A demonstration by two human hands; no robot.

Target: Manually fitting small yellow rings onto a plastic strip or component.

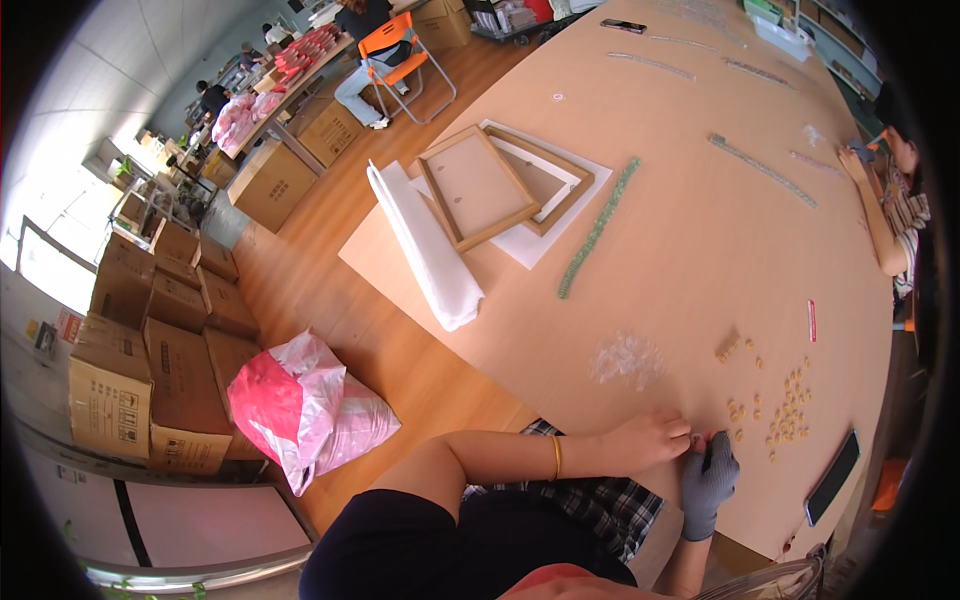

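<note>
My left hand [650, 440] reaches in from the left over the table's near edge. It is bare, with a gold bangle [557, 458] on the wrist, and its fingers are curled in. Touching or almost touching its fingertips is my right hand [710, 482], in a grey glove that leaves fingertips bare, also closed. Whatever lies between the fingers is too small or hidden to make out. Just right of the hands are scattered small yellow pieces [790, 405], with a small clump of them [727, 347] farther back. Beyond my left hand lies a heap of small clear plastic bits [628, 360].
A dark phone [832, 478] lies at the table's right edge. Farther back are a green beaded strip [600, 228], wooden frames [480, 187] and a white foam roll [425, 250]. Another person's arm [872, 205] rests at the far right. Cartons [185, 375] and a pink-white bag [310, 405] stand left.
</note>
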